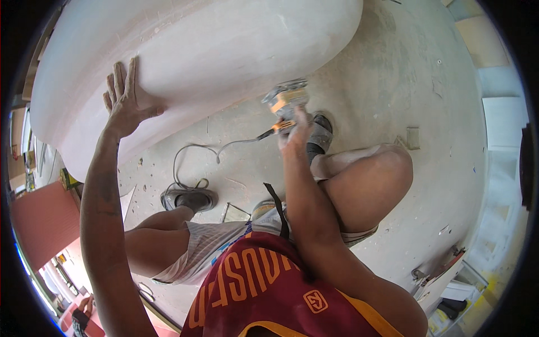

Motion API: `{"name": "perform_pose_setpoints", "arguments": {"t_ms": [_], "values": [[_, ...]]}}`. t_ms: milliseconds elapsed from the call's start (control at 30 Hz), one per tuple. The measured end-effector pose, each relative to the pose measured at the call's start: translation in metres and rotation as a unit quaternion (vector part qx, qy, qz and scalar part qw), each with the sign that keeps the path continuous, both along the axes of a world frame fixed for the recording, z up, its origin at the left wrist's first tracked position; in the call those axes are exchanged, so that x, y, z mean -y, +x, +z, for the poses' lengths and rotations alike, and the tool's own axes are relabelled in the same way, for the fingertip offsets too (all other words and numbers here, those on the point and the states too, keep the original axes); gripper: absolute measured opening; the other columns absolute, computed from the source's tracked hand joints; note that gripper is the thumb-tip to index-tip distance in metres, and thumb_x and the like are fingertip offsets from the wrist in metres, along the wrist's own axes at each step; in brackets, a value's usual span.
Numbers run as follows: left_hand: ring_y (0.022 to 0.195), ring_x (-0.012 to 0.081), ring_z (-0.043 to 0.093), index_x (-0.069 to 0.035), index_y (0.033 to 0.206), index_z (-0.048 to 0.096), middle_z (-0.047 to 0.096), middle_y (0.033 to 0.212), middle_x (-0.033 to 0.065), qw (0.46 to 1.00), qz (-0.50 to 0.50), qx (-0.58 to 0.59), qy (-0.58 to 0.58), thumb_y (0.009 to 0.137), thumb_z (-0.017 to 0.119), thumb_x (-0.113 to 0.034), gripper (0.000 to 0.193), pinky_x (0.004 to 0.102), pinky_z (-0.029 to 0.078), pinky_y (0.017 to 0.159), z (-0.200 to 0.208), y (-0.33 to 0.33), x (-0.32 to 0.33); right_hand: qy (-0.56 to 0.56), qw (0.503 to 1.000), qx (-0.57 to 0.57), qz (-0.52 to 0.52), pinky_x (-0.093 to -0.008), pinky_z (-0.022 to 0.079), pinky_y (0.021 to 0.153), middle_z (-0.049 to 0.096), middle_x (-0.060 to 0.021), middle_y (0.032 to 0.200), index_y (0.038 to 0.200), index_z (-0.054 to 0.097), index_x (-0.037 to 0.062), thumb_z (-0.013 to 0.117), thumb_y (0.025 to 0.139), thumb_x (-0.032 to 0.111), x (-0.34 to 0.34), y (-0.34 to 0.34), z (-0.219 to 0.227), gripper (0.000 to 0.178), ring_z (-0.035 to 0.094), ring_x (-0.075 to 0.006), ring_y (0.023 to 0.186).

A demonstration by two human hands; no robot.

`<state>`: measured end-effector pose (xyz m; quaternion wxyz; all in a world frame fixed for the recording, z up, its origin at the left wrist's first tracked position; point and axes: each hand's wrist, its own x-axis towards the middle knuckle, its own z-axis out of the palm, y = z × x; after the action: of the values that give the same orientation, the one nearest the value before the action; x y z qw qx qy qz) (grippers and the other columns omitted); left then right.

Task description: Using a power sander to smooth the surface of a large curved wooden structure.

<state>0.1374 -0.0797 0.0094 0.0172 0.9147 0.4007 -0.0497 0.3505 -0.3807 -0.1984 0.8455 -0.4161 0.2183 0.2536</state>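
The left hand (126,112) lies spread wide on the pale curved shell (224,50); the right hand (296,129) grips the sander (288,100) beside the shell's near edge. Ideally, it meets the curve flat, cord (242,140) trailing clear.

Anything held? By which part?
Right grip holds the yellow-and-black power tool near its cord end; blur hides exact finger placement. Left grip holds nothing, spread against the pale curved form.

Orange-trimmed sleeveless maroon jersey (269,300), pale striped shorts (205,241), dark socks (193,200), grey strapped sandals (321,133)
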Motion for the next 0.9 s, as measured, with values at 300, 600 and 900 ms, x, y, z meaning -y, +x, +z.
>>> {"name": "perform_pose_setpoints", "arguments": {"t_ms": [300, 600, 900], "values": [[0.155, 0.0425, -0.009, -0.035, 0.163, 0.003, -0.007, 0.170, 0.0177, 0.999, -0.016, 0.017, 0.034, 0.060, 0.091, -0.058, 0.138, 0.0667, 0.002, 0.121, -0.006, -0.006, -0.002, -0.026, 0.995, -0.002, -0.094, -0.0434, 0.052, 0.066, 0.054, -0.0066, 0.118, 0.119, 0.038, 0.0240, 0.074, 0.086, 0.017, 0.017, 0.049, 0.029, 0.050, 0.057, -0.0257, 0.100], [0.155, 0.0431, -0.009, -0.037, 0.163, 0.004, -0.006, 0.170, 0.0158, 0.996, -0.046, 0.040, 0.058, 0.062, 0.090, -0.056, 0.135, 0.0682, 0.002, 0.120, -0.019, -0.013, -0.014, -0.064, 0.995, 0.038, -0.063, -0.0409, 0.051, 0.063, 0.053, -0.0078, 0.120, 0.127, 0.037, 0.0206, 0.074, 0.087, 0.018, 0.005, 0.025, 0.037, 0.055, 0.058, -0.0264, 0.097], [0.155, 0.0432, -0.008, -0.038, 0.163, 0.004, -0.004, 0.170, 0.0152, 0.994, -0.059, 0.046, 0.078, 0.059, 0.086, -0.068, 0.136, 0.0700, 0.004, 0.119, -0.023, -0.014, -0.017, -0.066, 0.995, -0.002, -0.078, -0.0401, 0.049, 0.061, 0.055, -0.0081, 0.119, 0.126, 0.038, 0.0188, 0.076, 0.087, 0.025, -0.007, 0.011, 0.041, 0.056, 0.059, -0.0254, 0.096]]}}
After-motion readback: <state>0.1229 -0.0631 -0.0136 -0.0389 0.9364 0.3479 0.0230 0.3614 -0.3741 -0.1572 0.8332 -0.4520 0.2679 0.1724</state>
